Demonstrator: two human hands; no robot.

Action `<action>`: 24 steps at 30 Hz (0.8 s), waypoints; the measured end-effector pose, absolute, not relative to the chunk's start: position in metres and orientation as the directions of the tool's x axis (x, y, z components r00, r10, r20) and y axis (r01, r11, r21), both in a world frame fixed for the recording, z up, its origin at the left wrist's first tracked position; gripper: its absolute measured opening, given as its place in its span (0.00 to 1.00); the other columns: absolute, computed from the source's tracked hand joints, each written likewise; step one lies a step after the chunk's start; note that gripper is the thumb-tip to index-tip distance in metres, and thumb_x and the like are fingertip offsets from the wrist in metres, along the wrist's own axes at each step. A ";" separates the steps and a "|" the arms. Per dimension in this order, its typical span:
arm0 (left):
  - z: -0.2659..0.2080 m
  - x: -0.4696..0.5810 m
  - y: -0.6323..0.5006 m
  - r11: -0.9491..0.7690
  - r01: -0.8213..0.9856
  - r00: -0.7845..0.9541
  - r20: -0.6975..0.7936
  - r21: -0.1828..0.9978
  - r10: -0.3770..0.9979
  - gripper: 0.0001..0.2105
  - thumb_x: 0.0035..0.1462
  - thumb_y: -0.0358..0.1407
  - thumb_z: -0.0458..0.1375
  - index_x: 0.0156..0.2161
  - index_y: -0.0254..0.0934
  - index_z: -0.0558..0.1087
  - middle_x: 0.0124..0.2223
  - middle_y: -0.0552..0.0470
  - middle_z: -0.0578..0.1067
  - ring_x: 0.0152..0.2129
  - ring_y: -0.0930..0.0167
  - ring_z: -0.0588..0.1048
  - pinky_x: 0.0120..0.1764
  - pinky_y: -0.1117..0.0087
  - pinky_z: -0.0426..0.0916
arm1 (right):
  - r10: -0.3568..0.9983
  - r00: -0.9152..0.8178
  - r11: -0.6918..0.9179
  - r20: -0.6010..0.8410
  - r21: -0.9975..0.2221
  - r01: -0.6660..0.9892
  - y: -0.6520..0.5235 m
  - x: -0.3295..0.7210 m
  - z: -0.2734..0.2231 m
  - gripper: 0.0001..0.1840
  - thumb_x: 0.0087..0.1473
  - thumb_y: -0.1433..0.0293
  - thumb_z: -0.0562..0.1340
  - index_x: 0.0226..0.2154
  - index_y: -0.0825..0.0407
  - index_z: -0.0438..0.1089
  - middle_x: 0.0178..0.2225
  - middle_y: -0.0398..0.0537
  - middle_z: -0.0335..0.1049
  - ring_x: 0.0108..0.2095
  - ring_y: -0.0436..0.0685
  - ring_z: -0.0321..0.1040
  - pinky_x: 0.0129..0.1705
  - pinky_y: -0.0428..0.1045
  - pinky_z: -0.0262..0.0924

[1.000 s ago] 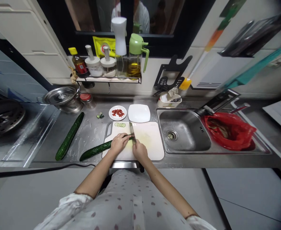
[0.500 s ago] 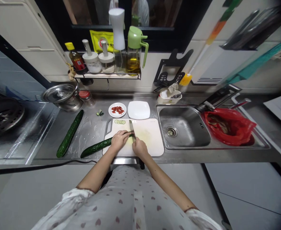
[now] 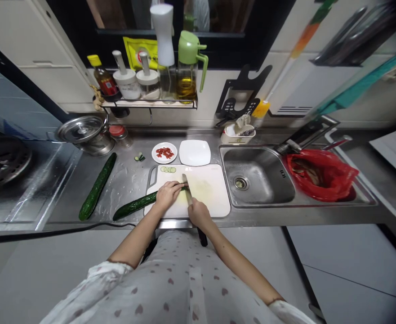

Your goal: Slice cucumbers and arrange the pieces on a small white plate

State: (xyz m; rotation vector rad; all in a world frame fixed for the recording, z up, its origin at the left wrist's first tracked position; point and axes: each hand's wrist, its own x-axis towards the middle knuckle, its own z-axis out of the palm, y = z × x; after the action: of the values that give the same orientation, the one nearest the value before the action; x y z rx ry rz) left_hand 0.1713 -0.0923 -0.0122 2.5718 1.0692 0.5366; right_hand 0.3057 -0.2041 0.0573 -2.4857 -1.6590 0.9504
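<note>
My left hand [image 3: 167, 194] is closed over a long green cucumber [image 3: 135, 206] that lies across the left edge of the white cutting board [image 3: 214, 189]. The fingertips rest near its right end. My right hand [image 3: 198, 213] grips the black handle of a kitchen knife [image 3: 188, 192]. Its blade stands at the cucumber's cut end, close to my left fingertips; whether it touches the flesh I cannot tell. Several thin cucumber slices [image 3: 168, 169] lie in a row at the board's top left.
A second cucumber [image 3: 97, 186] lies on the steel counter at left, with cut ends [image 3: 139, 157] above. Behind the board stand a plate of red pieces [image 3: 164, 153] and a white plate [image 3: 194, 153]. At right are a sink [image 3: 260, 180] and a red bag [image 3: 322, 175].
The knife and my right hand have shifted slightly, with the handle end reaching a little lower and to the right. My left hand still holds the cucumber. The whole view has shifted a little.
</note>
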 end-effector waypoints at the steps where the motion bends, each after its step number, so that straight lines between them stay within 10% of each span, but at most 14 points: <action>1: -0.013 0.171 -0.092 -0.676 0.609 0.652 0.222 0.415 0.725 0.14 0.62 0.38 0.51 0.49 0.48 0.74 0.47 0.52 0.74 0.43 0.69 0.70 0.45 0.68 0.67 | 0.843 0.257 -0.439 -0.472 -0.327 0.837 -0.205 0.306 0.056 0.15 0.58 0.74 0.48 0.44 0.57 0.65 0.38 0.57 0.74 0.40 0.59 0.70 0.36 0.48 0.55; 24: -0.013 0.172 -0.088 -0.678 0.598 0.667 0.204 0.427 0.717 0.14 0.62 0.38 0.51 0.50 0.48 0.74 0.46 0.51 0.75 0.42 0.69 0.70 0.44 0.68 0.68 | 0.832 0.267 -0.454 -0.486 -0.322 0.831 -0.174 0.302 0.055 0.15 0.58 0.73 0.50 0.46 0.57 0.65 0.42 0.59 0.72 0.44 0.59 0.70 0.40 0.49 0.59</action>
State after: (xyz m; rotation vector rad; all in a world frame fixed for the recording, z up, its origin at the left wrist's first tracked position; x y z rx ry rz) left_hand 0.1716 -0.0878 -0.0127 2.5594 1.0432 0.5145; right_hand 0.3025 -0.1743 0.0552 -2.4984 -1.6403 0.9611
